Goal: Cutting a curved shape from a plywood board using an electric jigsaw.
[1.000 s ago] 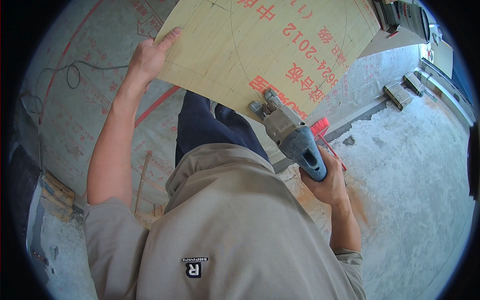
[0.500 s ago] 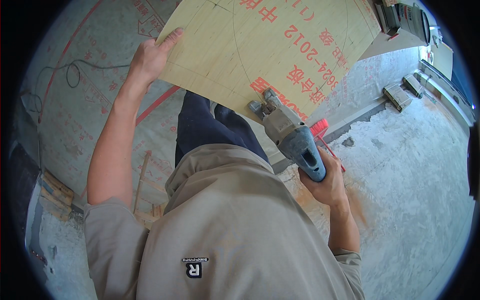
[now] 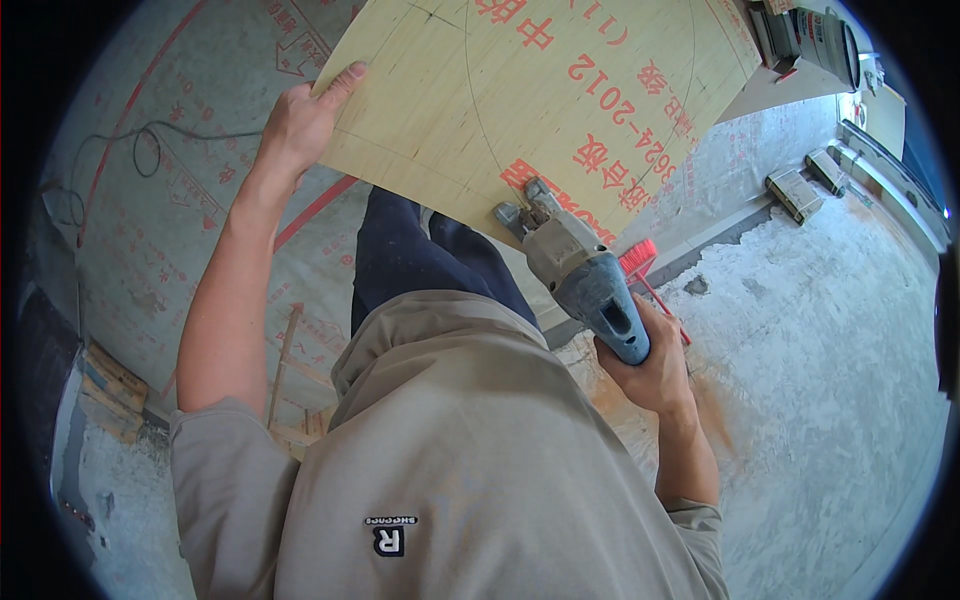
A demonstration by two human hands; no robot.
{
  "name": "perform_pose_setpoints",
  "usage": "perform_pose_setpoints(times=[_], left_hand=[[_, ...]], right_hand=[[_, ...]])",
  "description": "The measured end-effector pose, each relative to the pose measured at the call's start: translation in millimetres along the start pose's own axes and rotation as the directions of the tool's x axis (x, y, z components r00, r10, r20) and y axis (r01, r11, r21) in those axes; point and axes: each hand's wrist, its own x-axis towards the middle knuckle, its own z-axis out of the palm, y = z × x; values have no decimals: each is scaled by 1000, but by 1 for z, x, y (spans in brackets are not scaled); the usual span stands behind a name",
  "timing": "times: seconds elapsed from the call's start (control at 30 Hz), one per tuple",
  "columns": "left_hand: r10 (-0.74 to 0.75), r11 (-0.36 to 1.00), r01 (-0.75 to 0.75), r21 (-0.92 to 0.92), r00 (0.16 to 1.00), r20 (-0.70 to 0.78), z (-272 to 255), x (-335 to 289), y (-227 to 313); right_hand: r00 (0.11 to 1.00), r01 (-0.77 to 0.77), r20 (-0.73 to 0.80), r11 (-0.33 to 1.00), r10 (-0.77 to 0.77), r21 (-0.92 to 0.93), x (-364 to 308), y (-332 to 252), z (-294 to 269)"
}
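A pale plywood board (image 3: 430, 110) with red print and thin pencilled curves spans the upper middle. My left hand (image 3: 305, 120) grips its left edge, thumb lying on top and fingers out of sight underneath. Wrapped round the rear handle of a blue-grey jigsaw (image 3: 585, 275) is my right hand (image 3: 650, 355). The saw's worn metal head rests at the board's near edge, right of the middle. Its blade cannot be made out.
On the floor at the right lie a red brush (image 3: 638, 257) and two dusty blocks (image 3: 795, 193). A thin cable (image 3: 148, 135) loops across the printed floor covering at the left. Wooden pieces (image 3: 112, 390) lie at the lower left. Dark items (image 3: 805, 40) sit at the upper right.
The jigsaw and my right hand have shifted very slightly to the left along the board's near edge. My left hand keeps its grip in almost the same spot.
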Motion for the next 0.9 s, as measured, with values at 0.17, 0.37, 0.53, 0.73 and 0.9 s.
perform_pose_setpoints(times=[0.17,0.37,0.53,0.73,0.9], left_hand=[[-26,1000,26,6,999,35,-1,1,0],[-35,999,35,9,999,35,0,0,2],[-22,999,23,-23,999,28,1,5,-8],[6,999,-5,-47,1000,19,3,8,-13],[12,1000,-11,-28,1000,22,3,8,-13]], right_hand=[[1000,-1,1,1000,1,-6,2,-2,-1],[1000,14,0,1000,-14,-20,3,-2,0],[1000,15,0,1000,-15,-21,4,-5,0],[1000,13,9,1000,-13,-21,4,-4,0],[1000,18,-7,1000,-18,-1,5,-7,2]])
